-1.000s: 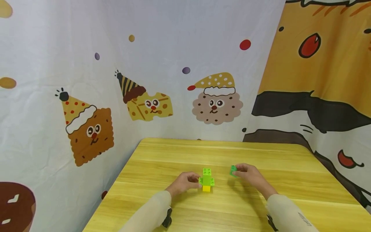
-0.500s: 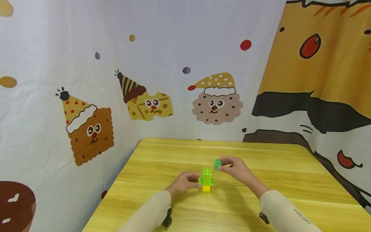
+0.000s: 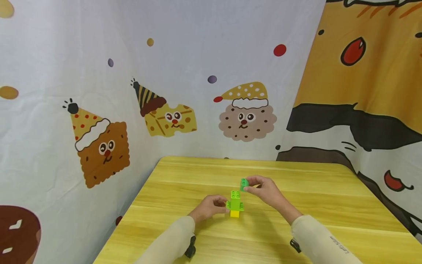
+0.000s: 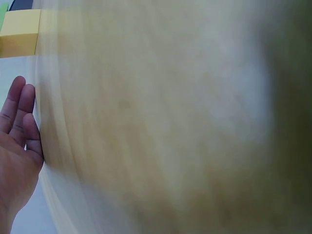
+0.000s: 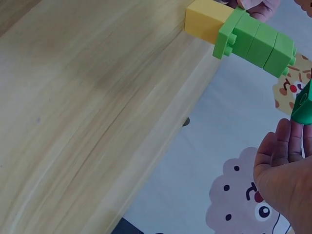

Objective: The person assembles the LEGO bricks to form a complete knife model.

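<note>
A small tower of toy building blocks (image 3: 235, 204) stands upright on the table, with a yellow block (image 5: 207, 20) at its foot. Above that, a light green cross-piece (image 5: 228, 33) sticks out on both sides, carrying a column of light green blocks (image 5: 263, 46). My left hand (image 3: 209, 209) steadies the tower from the left, thumb and finger at the cross-piece's left end. Between thumb and fingers, my right hand (image 3: 266, 189) pinches a darker green block (image 3: 244, 185). That block hangs just above and right of the tower's top, apart from it.
The wooden table (image 3: 296, 220) spreads around the tower. Behind and to the left hangs a white cloth (image 3: 184, 55) printed with cartoon biscuits and cheese. Each wrist wears a dark strap device, such as the left wrist device (image 3: 190, 248).
My right hand has carried the darker green block leftward and up, from the tower's right to beside its top. The left hand and the tower have stayed put.
</note>
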### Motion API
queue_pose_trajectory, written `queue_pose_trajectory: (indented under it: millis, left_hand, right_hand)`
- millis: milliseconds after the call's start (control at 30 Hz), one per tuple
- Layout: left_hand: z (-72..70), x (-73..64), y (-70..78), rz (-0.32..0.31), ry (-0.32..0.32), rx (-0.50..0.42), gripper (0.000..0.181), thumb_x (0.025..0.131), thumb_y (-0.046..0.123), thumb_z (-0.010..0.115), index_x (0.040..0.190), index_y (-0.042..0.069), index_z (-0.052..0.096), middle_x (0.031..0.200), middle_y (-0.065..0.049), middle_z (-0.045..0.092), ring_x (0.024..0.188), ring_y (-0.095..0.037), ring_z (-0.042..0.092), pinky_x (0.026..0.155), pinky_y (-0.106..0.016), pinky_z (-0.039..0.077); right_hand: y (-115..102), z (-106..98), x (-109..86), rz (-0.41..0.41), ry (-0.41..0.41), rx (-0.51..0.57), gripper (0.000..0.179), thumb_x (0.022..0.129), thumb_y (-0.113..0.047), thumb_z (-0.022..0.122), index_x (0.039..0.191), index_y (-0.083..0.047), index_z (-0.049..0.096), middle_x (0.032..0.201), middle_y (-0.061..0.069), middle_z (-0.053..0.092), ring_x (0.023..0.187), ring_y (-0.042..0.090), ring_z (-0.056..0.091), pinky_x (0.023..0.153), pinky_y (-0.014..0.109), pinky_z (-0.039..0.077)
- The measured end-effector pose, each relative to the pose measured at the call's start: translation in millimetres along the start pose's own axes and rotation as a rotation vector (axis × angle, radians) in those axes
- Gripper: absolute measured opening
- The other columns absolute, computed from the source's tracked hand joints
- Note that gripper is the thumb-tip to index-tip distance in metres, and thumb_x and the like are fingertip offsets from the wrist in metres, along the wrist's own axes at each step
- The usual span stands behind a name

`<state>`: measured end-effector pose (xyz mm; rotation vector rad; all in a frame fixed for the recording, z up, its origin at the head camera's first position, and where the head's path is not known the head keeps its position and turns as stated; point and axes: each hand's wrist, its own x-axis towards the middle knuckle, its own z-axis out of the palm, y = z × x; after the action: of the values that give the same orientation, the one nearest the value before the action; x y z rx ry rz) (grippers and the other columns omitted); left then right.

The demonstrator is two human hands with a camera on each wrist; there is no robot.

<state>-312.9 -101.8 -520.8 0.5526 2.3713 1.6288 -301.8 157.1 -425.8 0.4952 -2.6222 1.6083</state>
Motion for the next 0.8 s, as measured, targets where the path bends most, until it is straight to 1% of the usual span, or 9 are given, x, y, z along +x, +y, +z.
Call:
queue_pose_trajectory:
  millis: [167, 300, 533, 800]
  left_hand:
    - [-0.2, 0.7, -0.5, 0.002, 0.001, 0.004, 0.031, 0.087, 0.024, 0.079, 0.115, 0.015, 0.07, 0.102, -0.001, 0.065, 0.094, -0.019, 0.058, 0.077, -0.034, 0.049]
    - [-0.3, 1.2, -1.2, 0.014, -0.001, 0.007, 0.03, 0.087, 0.023, 0.079, 0.115, 0.014, 0.07, 0.101, -0.002, 0.065, 0.092, -0.019, 0.058, 0.075, -0.033, 0.049]
    - [-0.9, 2.4, -2.3, 0.02, 0.0, 0.018, 0.031, 0.088, 0.023, 0.078, 0.115, 0.013, 0.07, 0.103, -0.004, 0.066, 0.092, -0.017, 0.059, 0.075, -0.03, 0.049]
    - [0.2, 1.2, 1.1, 0.022, 0.004, 0.009, 0.03, 0.089, 0.02, 0.077, 0.116, 0.011, 0.07, 0.105, -0.006, 0.066, 0.094, -0.019, 0.059, 0.076, -0.033, 0.049]
  right_hand:
    - [1, 6, 2.9, -0.013, -0.008, -0.005, 0.035, 0.088, -0.027, 0.078, 0.116, -0.008, 0.069, 0.104, 0.002, 0.068, 0.097, 0.02, 0.06, 0.081, 0.033, 0.05]
    - [2, 13, 4.8, -0.025, -0.01, -0.001, 0.031, 0.089, -0.024, 0.077, 0.115, -0.008, 0.07, 0.104, 0.002, 0.068, 0.098, 0.022, 0.06, 0.082, 0.035, 0.05]
    - [8, 21, 7.2, -0.042, -0.036, -0.018, 0.029, 0.09, -0.026, 0.076, 0.114, -0.012, 0.071, 0.106, -0.001, 0.068, 0.102, 0.02, 0.057, 0.082, 0.037, 0.048]
    - [7, 27, 7.0, -0.058, -0.058, -0.03, 0.031, 0.089, -0.027, 0.076, 0.116, -0.013, 0.071, 0.109, -0.002, 0.067, 0.104, 0.019, 0.056, 0.085, 0.038, 0.047]
